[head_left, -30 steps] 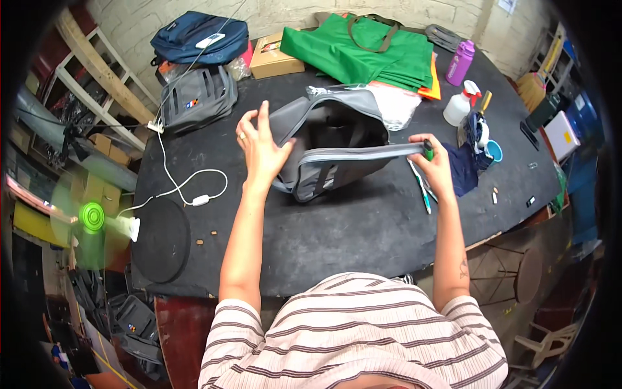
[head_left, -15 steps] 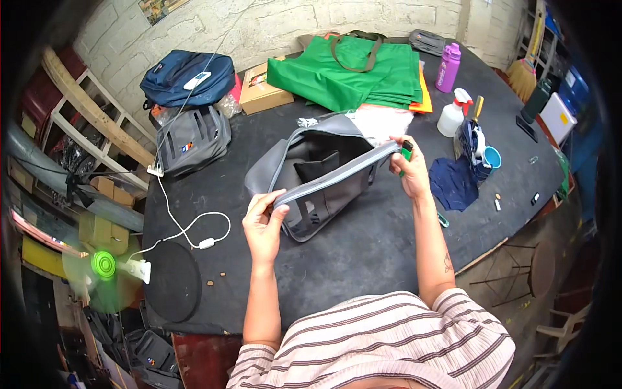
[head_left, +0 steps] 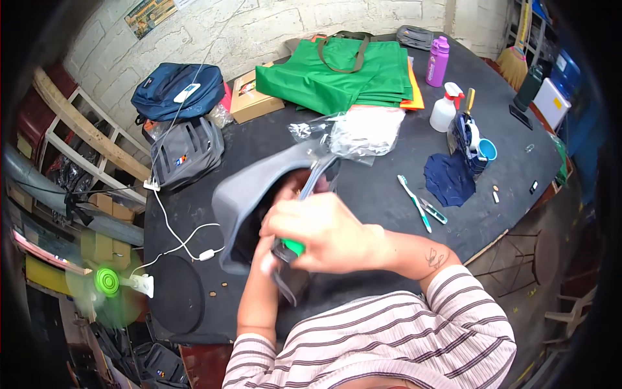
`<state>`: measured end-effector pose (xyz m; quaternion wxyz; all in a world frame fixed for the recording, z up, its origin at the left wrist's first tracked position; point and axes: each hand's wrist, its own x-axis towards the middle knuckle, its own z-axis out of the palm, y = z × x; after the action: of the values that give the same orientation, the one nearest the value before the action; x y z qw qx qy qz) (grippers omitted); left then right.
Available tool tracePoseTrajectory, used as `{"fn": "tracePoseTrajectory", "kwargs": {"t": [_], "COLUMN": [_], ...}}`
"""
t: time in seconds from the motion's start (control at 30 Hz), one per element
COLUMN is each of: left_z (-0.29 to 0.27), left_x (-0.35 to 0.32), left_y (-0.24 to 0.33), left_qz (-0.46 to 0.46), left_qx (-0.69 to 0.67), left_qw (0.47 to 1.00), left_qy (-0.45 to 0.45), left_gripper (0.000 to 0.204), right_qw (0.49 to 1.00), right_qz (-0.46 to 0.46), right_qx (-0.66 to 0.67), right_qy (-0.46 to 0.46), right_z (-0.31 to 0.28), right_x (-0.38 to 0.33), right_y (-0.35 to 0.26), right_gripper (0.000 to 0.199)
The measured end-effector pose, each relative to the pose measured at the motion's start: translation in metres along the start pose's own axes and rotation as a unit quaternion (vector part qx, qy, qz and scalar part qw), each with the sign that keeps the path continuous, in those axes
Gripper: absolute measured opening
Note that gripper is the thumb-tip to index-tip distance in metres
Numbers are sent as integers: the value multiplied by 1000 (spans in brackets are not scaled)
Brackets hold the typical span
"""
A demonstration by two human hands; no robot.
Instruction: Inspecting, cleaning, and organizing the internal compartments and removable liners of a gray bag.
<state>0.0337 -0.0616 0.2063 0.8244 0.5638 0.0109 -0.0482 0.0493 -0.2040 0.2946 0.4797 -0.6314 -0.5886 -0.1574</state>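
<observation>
A grey zippered bag [head_left: 241,188] is tilted over the table in front of me, its dark opening turned toward me. My right hand [head_left: 324,230] has crossed over to the opening, closed around a small green lighter [head_left: 293,247] with a black end. My left hand [head_left: 293,187] reaches into the mouth of the bag, mostly covered by my right hand. Its fingers are hidden, so its grip does not show. The zipper edge [head_left: 315,176] runs just beyond my right knuckles. Both hands are somewhat blurred.
A toothbrush [head_left: 414,202] and thread snips [head_left: 433,211] lie right of the bag, near a navy cloth [head_left: 449,179]. Behind are clear plastic packaging [head_left: 366,133], green tote bags [head_left: 337,74] and a spray bottle [head_left: 444,111]. Left are a grey backpack [head_left: 188,152], white cable [head_left: 170,223] and fan [head_left: 107,282].
The bag has swung left and tilted up. My right hand has left its far zipper corner and crossed left with the lighter. My left hand has gone from the near rim into the opening.
</observation>
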Motion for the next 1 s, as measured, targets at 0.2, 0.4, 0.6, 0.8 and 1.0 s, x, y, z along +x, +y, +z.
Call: {"fn": "tracePoseTrajectory", "kwargs": {"t": [0.2, 0.4, 0.6, 0.8, 1.0], "left_z": [-16, 5, 13, -13, 24], "left_x": [13, 11, 3, 0, -5], "left_y": [28, 22, 15, 24, 21], "left_qz": [76, 66, 79, 237, 316], "left_qx": [-135, -289, -356, -319, -359], "left_qw": [955, 922, 911, 911, 876], "left_qy": [-253, -251, -193, -108, -68], "left_gripper": [72, 73, 77, 78, 65], "right_qw": [957, 916, 903, 928, 819], "right_qz": [226, 318, 407, 344, 478], "right_qx": [83, 240, 101, 113, 287], "right_qy": [163, 39, 97, 88, 139], "right_z": [-44, -32, -6, -1, 5], "right_x": [-6, -18, -26, -78, -117], "right_y": [83, 115, 152, 118, 124], "right_gripper": [31, 27, 48, 42, 34]}}
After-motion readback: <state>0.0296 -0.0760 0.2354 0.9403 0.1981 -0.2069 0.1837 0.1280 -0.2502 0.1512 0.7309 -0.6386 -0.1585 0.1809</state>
